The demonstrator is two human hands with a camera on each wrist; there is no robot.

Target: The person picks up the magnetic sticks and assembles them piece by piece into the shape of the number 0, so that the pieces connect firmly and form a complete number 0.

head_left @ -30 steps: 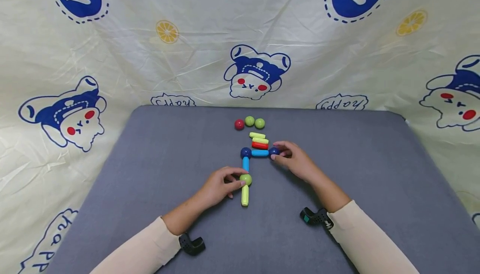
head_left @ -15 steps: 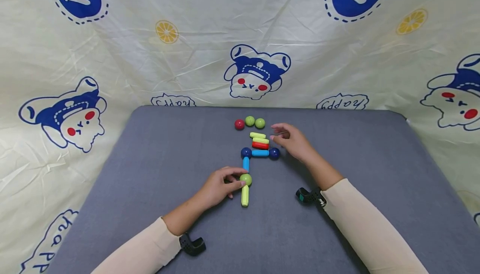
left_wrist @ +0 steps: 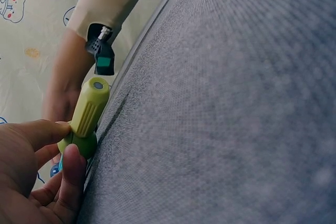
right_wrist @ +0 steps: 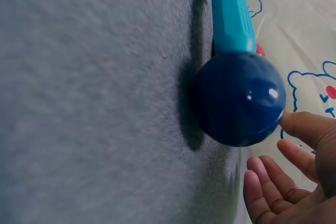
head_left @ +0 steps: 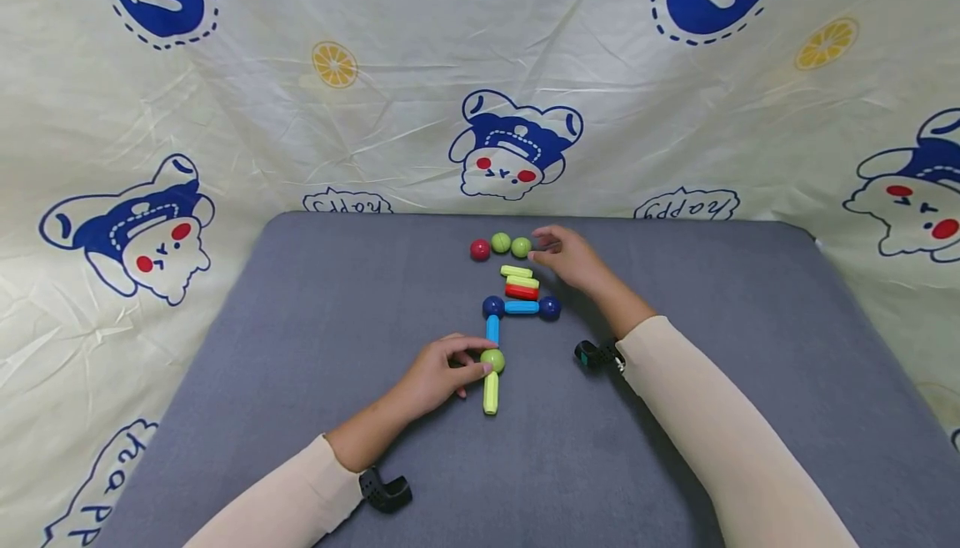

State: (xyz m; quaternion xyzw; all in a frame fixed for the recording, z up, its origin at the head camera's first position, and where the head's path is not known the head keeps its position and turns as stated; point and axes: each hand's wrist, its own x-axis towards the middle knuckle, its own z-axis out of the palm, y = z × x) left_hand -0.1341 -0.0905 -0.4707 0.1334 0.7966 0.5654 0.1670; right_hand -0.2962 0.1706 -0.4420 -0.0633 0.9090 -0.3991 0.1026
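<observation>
My left hand [head_left: 442, 374] pinches a green ball [head_left: 492, 360] between thumb and fingers. That ball joins a yellow-green stick [head_left: 491, 394] on its near side to an upright-running blue stick [head_left: 492, 329] beyond. A dark blue ball [head_left: 493, 306] forms the corner, from which another blue stick [head_left: 522, 308] runs right to a second dark blue ball [right_wrist: 239, 98]. My right hand [head_left: 568, 258] has its fingers parted, fingertips right beside a loose green ball [head_left: 521, 248]. In the right wrist view nothing shows between its fingers.
Left of that loose ball sit another green ball [head_left: 500, 243] and a red ball [head_left: 480, 249]. Two yellow-green sticks [head_left: 517, 271] and a red stick [head_left: 522, 292] lie between the balls and the joined pieces. A patterned curtain [head_left: 405, 131] hangs behind the grey table [head_left: 337, 281].
My right hand has left the right-hand dark blue ball and moved away from me to the loose green balls. The left hand keeps its hold and place.
</observation>
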